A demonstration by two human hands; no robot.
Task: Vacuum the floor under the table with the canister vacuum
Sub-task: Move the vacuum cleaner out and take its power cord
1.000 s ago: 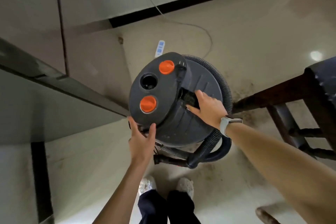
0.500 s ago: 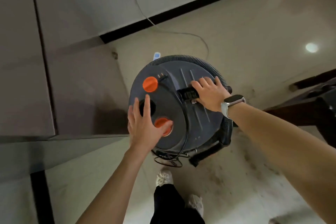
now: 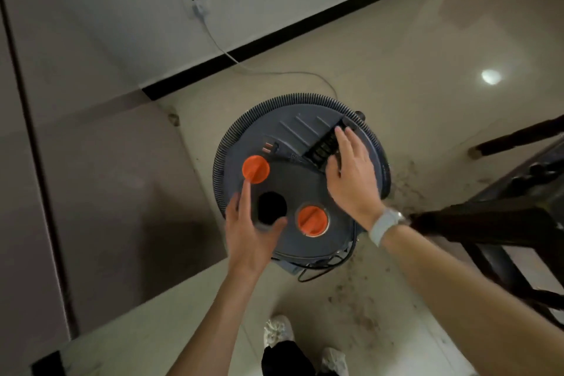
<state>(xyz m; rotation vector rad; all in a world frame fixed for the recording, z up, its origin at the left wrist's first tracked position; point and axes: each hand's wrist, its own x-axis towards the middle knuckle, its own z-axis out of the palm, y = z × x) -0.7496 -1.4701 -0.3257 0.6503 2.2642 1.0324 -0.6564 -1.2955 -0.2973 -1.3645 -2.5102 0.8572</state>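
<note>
While both forearms reach down from the lower frame edge, the hands sit on top of the vacuum:

left hand (image 3: 254, 230): palm down over the lid, fingers straight and spread, index tip touching the rear orange cap (image 3: 255, 169), thumb by the rim of the round black port (image 3: 271, 207); flat, gripping nothing.
right hand (image 3: 352, 175): palm down across the ribbed black handle (image 3: 326, 143), fingers straight and loosely spread, not wrapped round it; open. Pale-strapped watch (image 3: 385, 224) on the wrist.
canister vacuum (image 3: 300, 180): upright on the floor directly ahead of the person's shoes (image 3: 279, 330), just left of the table.
vacuum build: round dark grey plastic lid with moulded ridges; second orange cap (image 3: 312, 220) near the front; corrugated black hose (image 3: 274, 108) coiled round the rim; thin black cord looped at the front edge.
table (image 3: 518, 223): dark wood frame and legs, at the right edge.
floor (image 3: 412, 55): glossy beige tile, dark gritty debris scattered right of and in front of the canister.
wall: white, black baseboard, socket (image 3: 197, 4) with a plug and a thin pale cable (image 3: 274, 73) trailing toward the vacuum.
</note>
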